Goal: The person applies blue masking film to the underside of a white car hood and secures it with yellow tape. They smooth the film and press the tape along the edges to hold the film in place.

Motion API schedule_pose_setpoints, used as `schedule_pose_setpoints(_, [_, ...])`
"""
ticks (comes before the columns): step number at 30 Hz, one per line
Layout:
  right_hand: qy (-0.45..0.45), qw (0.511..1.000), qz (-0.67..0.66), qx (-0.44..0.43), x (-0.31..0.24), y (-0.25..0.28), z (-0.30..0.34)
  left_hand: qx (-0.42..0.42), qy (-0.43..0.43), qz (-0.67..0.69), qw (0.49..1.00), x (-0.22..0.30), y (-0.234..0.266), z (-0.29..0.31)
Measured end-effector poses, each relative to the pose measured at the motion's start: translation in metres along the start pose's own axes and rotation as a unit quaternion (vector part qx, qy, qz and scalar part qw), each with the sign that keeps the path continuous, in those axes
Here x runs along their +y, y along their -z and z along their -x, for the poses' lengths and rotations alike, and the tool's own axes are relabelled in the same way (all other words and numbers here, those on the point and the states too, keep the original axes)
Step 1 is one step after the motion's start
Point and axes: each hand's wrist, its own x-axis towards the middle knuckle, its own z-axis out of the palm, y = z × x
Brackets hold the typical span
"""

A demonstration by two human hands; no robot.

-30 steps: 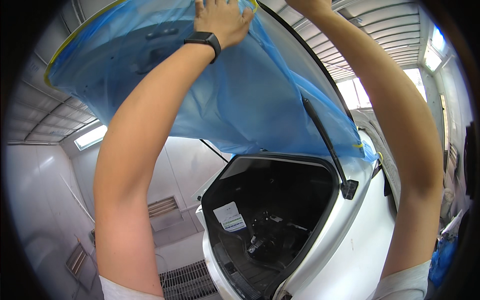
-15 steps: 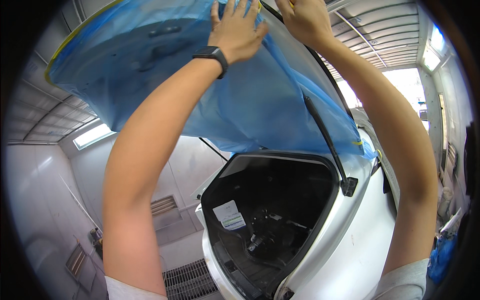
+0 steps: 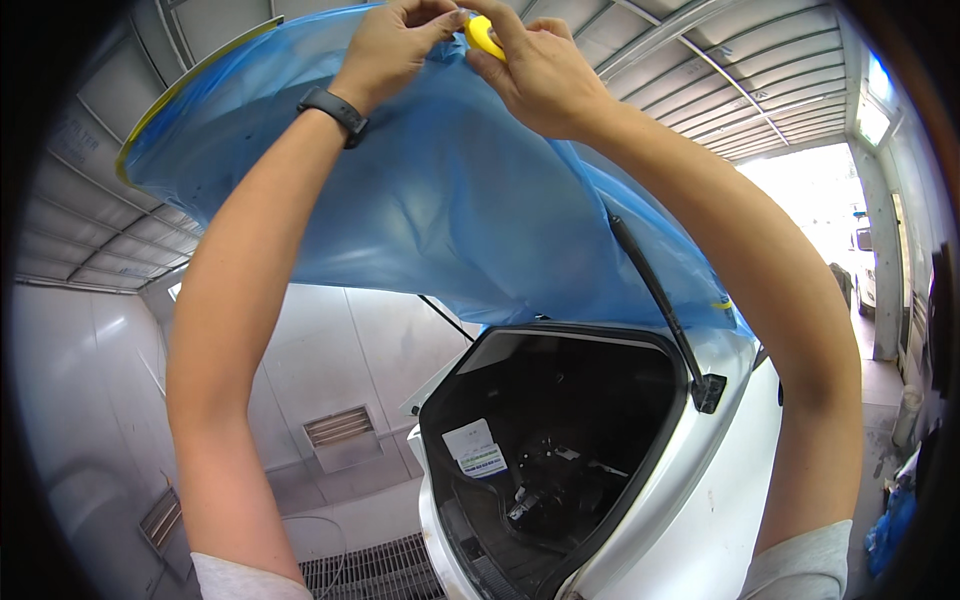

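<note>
Blue plastic film (image 3: 400, 200) hangs over the raised tailgate of a white car, with yellow tape (image 3: 190, 75) running along its far left edge. High at the top of the view, my right hand (image 3: 545, 75) grips a roll of yellow masking tape (image 3: 484, 37) between thumb and fingers. My left hand (image 3: 395, 45), with a black watch on the wrist, is closed in a pinch beside the roll, at the film's upper edge. Its fingertips nearly meet those of the right hand. What they pinch is too small to make out.
Below the film gapes the car's dark trunk (image 3: 560, 400), holding a white label sheet (image 3: 475, 447). A black gas strut (image 3: 655, 285) props the tailgate on the right. A floor grate (image 3: 375, 570) lies at lower left. Pale metal walls (image 3: 90, 370) surround the car.
My left hand has left its flat, spread pose on the film and now pinches near the tape roll. My right hand has come down and left, bringing the roll into view. The view has shifted slightly.
</note>
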Motion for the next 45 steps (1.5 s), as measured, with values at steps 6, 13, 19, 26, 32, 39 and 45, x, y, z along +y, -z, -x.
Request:
schedule_pose_setpoints(6, [0.082,0.987,-0.056,0.13,0.009,-0.015,-0.004,-0.031,0.023,0.026,0.999,-0.002,0.008,-0.006])
schedule_pose_setpoints(13, [0.028,0.989,0.126,0.078,0.015,0.001,-0.01,0.196,-0.016,-0.207,0.958,0.0,0.035,-0.033])
schedule_pose_setpoints(19, [-0.018,0.951,0.308,-0.001,0.021,-0.002,-0.031,0.183,-0.148,-0.517,0.823,-0.004,0.027,-0.04])
schedule_pose_setpoints(26, [-0.023,0.938,0.343,-0.054,0.021,-0.005,-0.039,0.163,-0.12,-0.539,0.818,-0.003,0.013,-0.054])
schedule_pose_setpoints(32, [-0.016,0.944,0.323,-0.067,0.014,-0.003,-0.047,0.134,-0.125,-0.57,0.801,-0.001,0.012,-0.058])
schedule_pose_setpoints(39, [-0.029,0.947,0.314,-0.055,0.014,-0.012,-0.053,0.136,-0.104,-0.625,0.762,0.005,0.007,-0.057])
schedule_pose_setpoints(45, [-0.044,0.947,0.311,-0.063,0.017,-0.013,-0.055,0.137,-0.153,-0.621,0.757,0.01,0.012,-0.05])
